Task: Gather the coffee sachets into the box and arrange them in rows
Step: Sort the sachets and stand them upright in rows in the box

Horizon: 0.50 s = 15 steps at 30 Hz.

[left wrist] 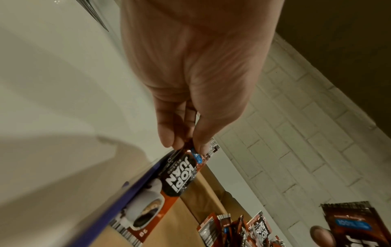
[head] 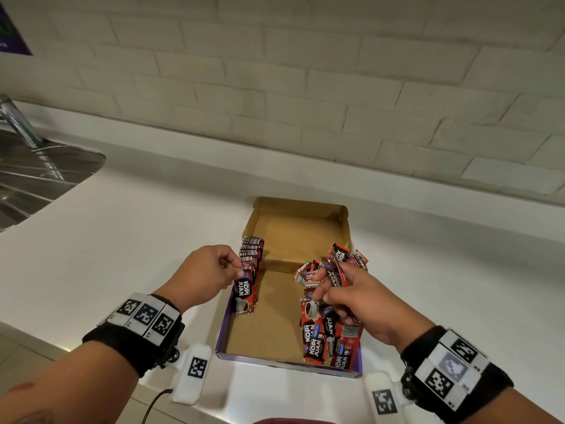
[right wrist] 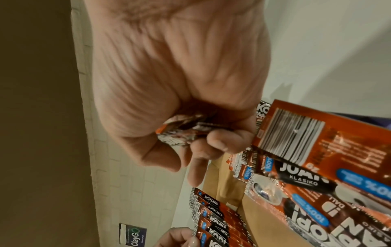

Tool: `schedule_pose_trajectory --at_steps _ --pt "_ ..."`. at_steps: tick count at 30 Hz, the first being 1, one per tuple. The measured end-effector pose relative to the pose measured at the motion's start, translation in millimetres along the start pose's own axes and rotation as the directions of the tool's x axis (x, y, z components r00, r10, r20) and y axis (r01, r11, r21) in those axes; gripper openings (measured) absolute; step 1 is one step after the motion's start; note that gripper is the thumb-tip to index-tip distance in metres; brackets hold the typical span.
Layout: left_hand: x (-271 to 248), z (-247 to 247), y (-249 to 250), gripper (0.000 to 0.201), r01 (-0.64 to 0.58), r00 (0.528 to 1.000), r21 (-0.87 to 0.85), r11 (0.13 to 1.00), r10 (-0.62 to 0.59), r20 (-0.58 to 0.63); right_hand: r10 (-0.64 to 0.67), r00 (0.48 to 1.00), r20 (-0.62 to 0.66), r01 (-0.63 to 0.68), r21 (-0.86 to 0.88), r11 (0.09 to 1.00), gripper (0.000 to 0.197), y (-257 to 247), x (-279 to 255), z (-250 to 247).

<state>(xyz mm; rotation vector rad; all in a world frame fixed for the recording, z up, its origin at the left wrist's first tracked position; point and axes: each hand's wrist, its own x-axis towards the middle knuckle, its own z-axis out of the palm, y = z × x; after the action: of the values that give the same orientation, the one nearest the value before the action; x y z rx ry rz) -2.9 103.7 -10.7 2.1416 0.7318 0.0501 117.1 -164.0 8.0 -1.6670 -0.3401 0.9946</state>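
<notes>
An open cardboard box [head: 276,325] with a purple outer rim lies on the white counter. Along its left wall stands a neat row of red-and-black coffee sachets [head: 251,255] on edge. My left hand [head: 235,270] pinches the top of the nearest sachet [left wrist: 169,183] of that row between thumb and fingers. A loose heap of sachets [head: 330,338] fills the box's right side. My right hand [head: 328,286] hovers over the heap, gripping a small bunch of sachets [right wrist: 182,132] in its curled fingers, with one fanned above its fingertips [head: 336,258].
The white counter [head: 137,240] runs back to a pale brick wall [head: 305,71]. A steel sink [head: 33,179] sits at the far left. The counter's front edge lies just below the box, with a black cable [head: 156,402] hanging there.
</notes>
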Motion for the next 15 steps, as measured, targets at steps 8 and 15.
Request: schedule_pose_trajectory --at_steps 8,15 --pt "3.3 -2.0 -3.5 0.011 0.003 1.0 -0.004 1.0 -0.003 -0.027 -0.001 1.0 0.026 -0.002 0.137 0.991 0.044 -2.5 1.0 -4.2" --pt "1.3 -5.9 -2.8 0.012 -0.004 0.998 0.026 1.0 0.006 -0.059 -0.024 0.992 0.127 0.002 0.171 0.985 0.045 -8.0 -1.8 -3.1"
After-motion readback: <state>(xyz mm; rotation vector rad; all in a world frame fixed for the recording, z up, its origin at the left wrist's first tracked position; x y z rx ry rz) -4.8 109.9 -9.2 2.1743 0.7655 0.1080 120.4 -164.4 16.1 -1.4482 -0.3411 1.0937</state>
